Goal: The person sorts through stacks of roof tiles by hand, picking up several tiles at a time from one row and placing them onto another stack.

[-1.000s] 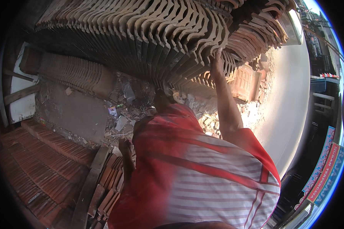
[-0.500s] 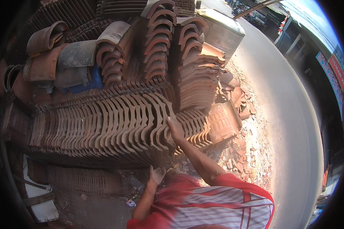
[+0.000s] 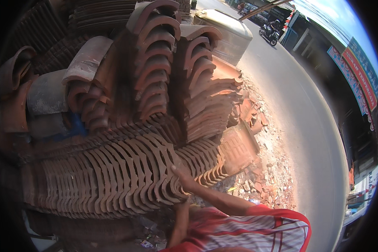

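A long row of curved clay roof tiles stands on edge, packed closely together. At its right end my right hand is closed on the outermost tile; some of its fingers are hidden. My left hand reaches up to the lower edge of the same end of the row. The tile edges hide its fingers, so their grip does not show.
Behind are stacks of arched ridge tiles and a shorter row of tiles. Broken tile rubble borders the road on the right. A motorcycle with a rider is on the road. A big pale tank stands at the back.
The view has shifted closer to the stacks. My left hand has risen from below the row to its lower edge. My right hand stays at the end tile. A motorcycle has come into sight.
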The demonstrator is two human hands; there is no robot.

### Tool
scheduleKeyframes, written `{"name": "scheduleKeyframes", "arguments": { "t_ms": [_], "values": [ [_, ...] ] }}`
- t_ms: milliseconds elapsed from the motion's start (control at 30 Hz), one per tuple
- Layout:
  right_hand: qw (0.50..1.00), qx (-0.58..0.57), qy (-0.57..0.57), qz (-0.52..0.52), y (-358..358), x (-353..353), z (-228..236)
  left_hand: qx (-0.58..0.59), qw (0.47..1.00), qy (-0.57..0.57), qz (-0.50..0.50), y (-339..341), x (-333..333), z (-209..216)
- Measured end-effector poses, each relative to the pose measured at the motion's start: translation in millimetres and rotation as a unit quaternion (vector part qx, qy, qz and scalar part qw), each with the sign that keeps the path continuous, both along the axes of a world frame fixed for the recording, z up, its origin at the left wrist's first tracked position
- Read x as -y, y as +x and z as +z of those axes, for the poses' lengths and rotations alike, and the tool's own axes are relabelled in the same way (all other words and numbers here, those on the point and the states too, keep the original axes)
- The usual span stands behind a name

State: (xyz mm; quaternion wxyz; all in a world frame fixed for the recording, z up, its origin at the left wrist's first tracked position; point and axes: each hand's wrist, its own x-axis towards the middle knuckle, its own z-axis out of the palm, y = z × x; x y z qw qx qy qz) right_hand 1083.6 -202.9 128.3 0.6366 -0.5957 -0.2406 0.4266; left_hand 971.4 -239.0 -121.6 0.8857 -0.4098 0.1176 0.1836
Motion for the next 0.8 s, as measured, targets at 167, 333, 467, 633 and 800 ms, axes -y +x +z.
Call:
{"name": "scheduleKeyframes", "arguments": {
  "t_ms": [167, 333, 467, 633, 800],
  "values": [
    [1.000, 0.020, 0.013, 0.006, 21, 4, -25, 0.085, 0.992, -0.086, 0.032, 10, 0, 15],
    [0.997, 0.066, -0.003, 0.030, 22, -3, -5, 0.196, 0.960, -0.182, 0.086, -1, -4, 28],
    [0.999, 0.041, 0.009, 0.006, 34, 3, -27, 0.073, 0.900, 0.426, -0.056, -13, 15, -8],
    [0.999, -0.028, -0.010, 0.044, 28, -8, -57, -0.482, 0.766, 0.347, -0.246, -142, 10, -11],
    [0.988, 0.062, 0.032, 0.134, 41, -4, -59, -0.680, 0.668, 0.254, -0.162, -289, 36, 35]
  ]
}}
